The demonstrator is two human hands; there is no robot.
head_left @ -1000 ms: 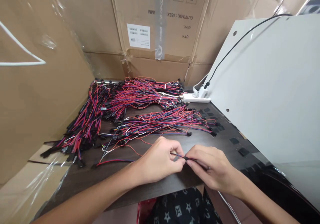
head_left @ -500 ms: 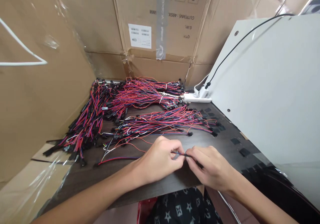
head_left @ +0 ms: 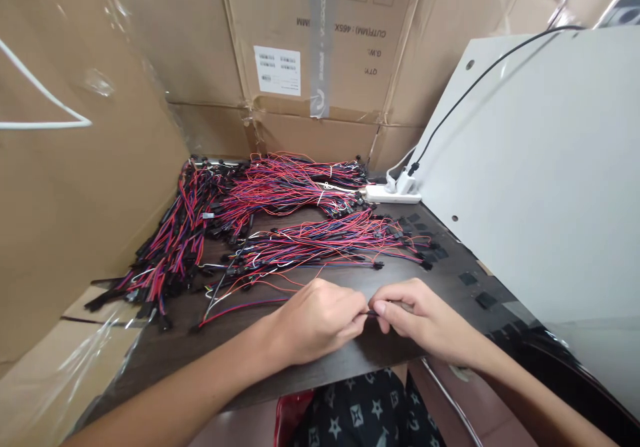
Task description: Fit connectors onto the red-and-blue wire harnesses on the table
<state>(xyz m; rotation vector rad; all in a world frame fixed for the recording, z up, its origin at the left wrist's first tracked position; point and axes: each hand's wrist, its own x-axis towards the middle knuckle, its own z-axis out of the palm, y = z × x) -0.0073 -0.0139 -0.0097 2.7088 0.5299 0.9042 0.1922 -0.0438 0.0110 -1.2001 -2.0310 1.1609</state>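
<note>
Left hand point(head_left: 323, 320) and right hand point(head_left: 417, 317) pinch a dark wire point(head_left: 372, 313) near the worktop point(head_left: 350, 364) edge; upside-down carton point(head_left: 345, 47) print reads "QTY", "G.W".

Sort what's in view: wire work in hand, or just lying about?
Wire work:
- left hand, right hand, thin dark strand between them
- wire piles, probably

Apparently just there:
- white power strip
- cardboard
- white panel
- dark squares; role unclear
</note>
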